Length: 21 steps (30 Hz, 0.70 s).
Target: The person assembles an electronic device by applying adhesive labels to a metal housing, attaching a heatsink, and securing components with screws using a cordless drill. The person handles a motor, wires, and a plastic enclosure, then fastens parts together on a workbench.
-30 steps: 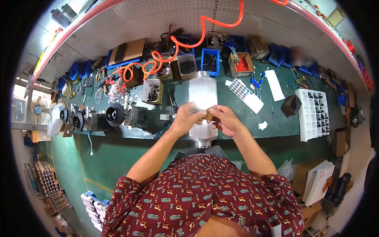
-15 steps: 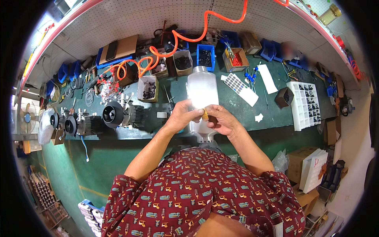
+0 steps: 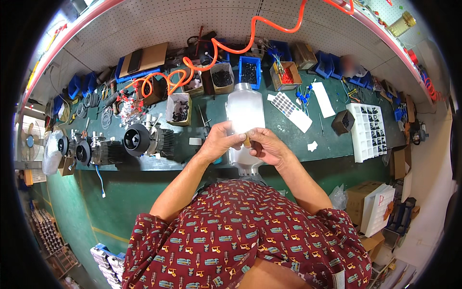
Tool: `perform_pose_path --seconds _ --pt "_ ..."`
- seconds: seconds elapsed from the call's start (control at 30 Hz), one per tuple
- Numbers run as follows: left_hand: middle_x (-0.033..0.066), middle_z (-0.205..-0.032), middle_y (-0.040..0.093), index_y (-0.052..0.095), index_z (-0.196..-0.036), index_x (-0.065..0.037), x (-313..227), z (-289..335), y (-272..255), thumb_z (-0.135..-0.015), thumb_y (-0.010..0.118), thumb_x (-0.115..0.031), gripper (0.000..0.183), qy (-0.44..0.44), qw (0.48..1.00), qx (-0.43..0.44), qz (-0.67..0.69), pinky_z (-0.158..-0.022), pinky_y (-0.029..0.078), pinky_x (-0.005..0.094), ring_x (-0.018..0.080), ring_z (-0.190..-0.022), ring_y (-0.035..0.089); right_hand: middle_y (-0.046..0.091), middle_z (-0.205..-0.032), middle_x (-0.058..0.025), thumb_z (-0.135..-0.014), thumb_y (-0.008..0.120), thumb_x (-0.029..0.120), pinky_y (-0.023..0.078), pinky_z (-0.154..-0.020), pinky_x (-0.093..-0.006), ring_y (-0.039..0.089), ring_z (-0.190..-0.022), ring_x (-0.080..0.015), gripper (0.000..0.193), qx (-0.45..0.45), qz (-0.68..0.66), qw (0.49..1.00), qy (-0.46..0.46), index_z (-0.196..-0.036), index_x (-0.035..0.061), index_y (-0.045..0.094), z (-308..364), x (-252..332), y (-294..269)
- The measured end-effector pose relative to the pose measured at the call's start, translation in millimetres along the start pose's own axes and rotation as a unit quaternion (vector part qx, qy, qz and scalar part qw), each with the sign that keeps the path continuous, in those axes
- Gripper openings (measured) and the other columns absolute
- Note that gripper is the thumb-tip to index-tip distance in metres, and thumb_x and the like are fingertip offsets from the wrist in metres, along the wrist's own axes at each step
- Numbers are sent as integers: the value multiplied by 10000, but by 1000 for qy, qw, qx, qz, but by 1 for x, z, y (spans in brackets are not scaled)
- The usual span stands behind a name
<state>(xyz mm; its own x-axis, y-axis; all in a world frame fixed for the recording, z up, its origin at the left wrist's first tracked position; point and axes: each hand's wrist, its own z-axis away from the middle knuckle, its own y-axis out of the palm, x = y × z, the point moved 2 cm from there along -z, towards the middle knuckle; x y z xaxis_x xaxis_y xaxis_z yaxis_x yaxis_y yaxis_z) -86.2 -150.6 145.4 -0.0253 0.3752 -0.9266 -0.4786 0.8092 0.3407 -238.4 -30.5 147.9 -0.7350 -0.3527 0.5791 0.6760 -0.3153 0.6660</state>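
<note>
A silver-white metal casing (image 3: 245, 108) with a round neck at each end lies lengthwise at the bench's front edge, just before me. Over its middle, my left hand (image 3: 222, 142) and my right hand (image 3: 268, 145) meet at the fingertips. Both pinch a small yellow-brown piece (image 3: 247, 141). Fingers cover most of it, so its exact kind does not show. To the right of the casing lies a white sheet of dark oval stickers (image 3: 290, 111). A small white block (image 3: 195, 141) and a dark-handled screwdriver (image 3: 206, 124) are near my left wrist.
Motor units with black round fronts (image 3: 136, 139) stand on the left of the green bench (image 3: 284, 137). Boxes of small black parts (image 3: 180, 109) and a blue bin (image 3: 250, 72) line the back. An orange coiled hose (image 3: 231, 49) hangs above. At right stands a white compartment tray (image 3: 369, 132).
The yellow-brown piece has turned or sunk a little between my fingertips and shows less. Both hands stay over the casing. The whole view has shifted slightly.
</note>
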Motion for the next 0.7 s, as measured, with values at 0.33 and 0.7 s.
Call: perform_pose_path --seconds 0.33,0.7 --pt "96 -867 740 630 -950 -48 5 -7 -1 -953 747 -233 219 -3 1000 17 0 -690 573 270 153 -801 708 657 -844 12 -970 727 272 505 -575 -217 602 -711 -63 170 -5 7 1000 -14 -974 108 683 4 4 3" --pt "101 -867 741 628 -947 -44 4 -6 0 -952 749 -250 238 -7 999 28 16 -693 578 274 158 -800 710 658 -842 4 -973 722 260 496 -560 -214 603 -718 -71 168 -3 -3 1000 -14 -983 96 685 7 1 2"
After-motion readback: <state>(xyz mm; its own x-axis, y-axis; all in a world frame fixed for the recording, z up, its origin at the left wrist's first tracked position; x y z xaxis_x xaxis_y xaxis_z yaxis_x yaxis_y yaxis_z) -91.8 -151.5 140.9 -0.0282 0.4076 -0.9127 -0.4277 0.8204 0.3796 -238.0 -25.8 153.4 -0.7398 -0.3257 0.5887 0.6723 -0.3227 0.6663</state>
